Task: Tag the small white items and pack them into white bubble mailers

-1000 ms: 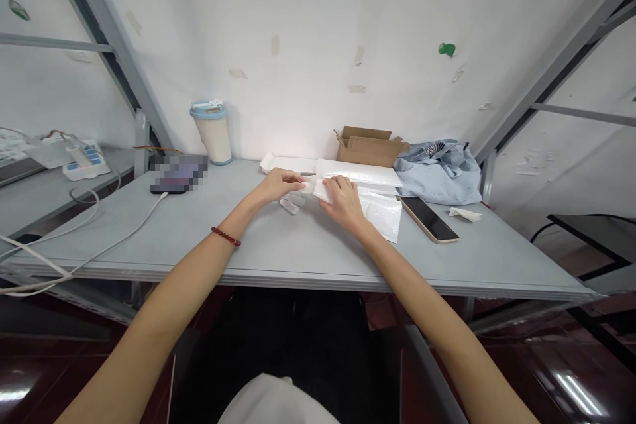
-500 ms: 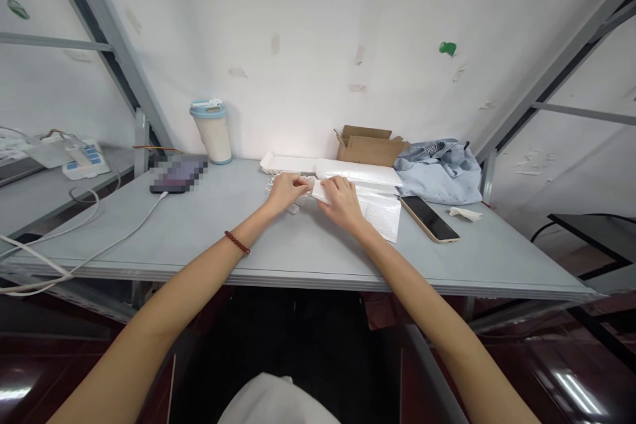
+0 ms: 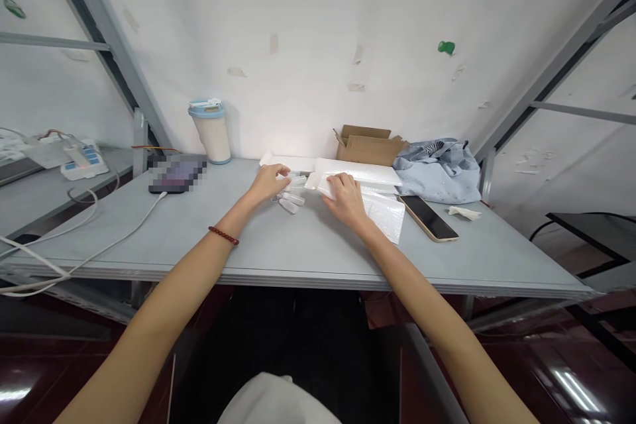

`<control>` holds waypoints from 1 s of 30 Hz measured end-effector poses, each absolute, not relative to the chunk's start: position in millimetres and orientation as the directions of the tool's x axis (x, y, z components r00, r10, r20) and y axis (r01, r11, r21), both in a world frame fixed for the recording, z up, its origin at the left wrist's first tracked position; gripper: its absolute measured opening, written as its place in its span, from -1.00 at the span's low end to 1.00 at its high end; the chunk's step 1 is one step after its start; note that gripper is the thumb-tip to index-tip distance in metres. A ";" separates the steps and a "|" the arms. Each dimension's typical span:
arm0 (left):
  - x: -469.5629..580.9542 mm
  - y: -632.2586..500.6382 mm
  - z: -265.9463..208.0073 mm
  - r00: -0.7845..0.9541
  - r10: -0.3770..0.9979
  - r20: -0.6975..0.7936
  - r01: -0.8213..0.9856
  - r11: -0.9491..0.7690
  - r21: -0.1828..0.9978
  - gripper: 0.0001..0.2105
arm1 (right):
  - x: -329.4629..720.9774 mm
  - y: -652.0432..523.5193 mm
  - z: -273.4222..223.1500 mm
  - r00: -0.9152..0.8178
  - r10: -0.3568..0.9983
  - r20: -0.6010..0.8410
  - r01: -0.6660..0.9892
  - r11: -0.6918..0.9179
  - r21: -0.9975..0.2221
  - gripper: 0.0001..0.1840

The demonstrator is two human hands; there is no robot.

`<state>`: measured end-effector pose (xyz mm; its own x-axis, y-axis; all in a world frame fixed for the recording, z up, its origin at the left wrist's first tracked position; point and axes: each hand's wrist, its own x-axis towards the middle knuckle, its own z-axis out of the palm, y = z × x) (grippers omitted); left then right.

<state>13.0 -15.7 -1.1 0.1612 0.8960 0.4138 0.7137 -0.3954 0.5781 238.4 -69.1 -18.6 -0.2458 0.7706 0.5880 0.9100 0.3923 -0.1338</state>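
My left hand (image 3: 269,183) is over the left side of a small pile of clear plastic pieces (image 3: 292,200), several of them with loops. Its fingers are bent, with a slight gap between thumb and index finger, and I see nothing held between them. My right hand (image 3: 345,199) is closed on a white bubble mailer (image 3: 322,183), whose opening end points left toward the pile. Beneath and to the right of that hand lies another white bubble mailer (image 3: 387,215). More white mailers (image 3: 362,171) are stacked just behind.
Behind the mailers stands an opened cardboard box (image 3: 371,146), beside a crumpled light blue cloth (image 3: 440,172). A phone (image 3: 428,217) and a crumpled tissue (image 3: 464,212) lie at right. To the left are a tumbler (image 3: 211,132), a dark device (image 3: 177,173) and a white cable (image 3: 134,228).
My left hand has moved left, away from the mailer's end to the pile, uncovering more clear pieces. My right hand keeps hold of the mailer, nearly in place.
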 end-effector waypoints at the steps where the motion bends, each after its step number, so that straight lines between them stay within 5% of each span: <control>1: 12.1 -13.9 -4.0 0.178 0.901 0.395 0.734 -0.389 0.557 -0.64 | 238.7 -69.3 -17.8 -0.234 0.780 0.581 0.916 0.376 -0.136 -0.63; 11: 18.9 -6.9 -15.1 0.268 0.862 0.430 0.780 -0.456 0.429 -0.70 | 240.0 -67.8 -19.5 -0.232 0.770 0.594 0.922 0.369 -0.118 -0.66; 21: 5.5 -25.0 17.1 0.159 0.914 0.374 0.435 -0.405 0.804 -0.73 | 240.1 -69.7 -16.9 -0.224 0.788 0.573 0.926 0.356 -0.128 -0.63; 30: 34.9 -32.8 4.7 0.261 0.918 0.300 0.338 -0.378 0.862 -0.80 | 236.8 -70.2 -20.8 -0.313 0.759 0.571 0.887 0.448 -0.109 -0.64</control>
